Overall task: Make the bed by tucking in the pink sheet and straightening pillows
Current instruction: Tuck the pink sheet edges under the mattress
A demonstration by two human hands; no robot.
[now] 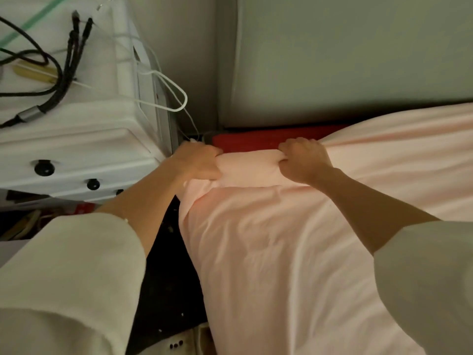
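Grey headboard [345, 55] backs the bed, with a white nightstand [76, 139] at left. At the far left corner, the left hand [198, 161] and right hand [302, 160] each bunch the pink sheet [268, 239], fingers clamped on its edge beside the exposed red mattress [268, 140].
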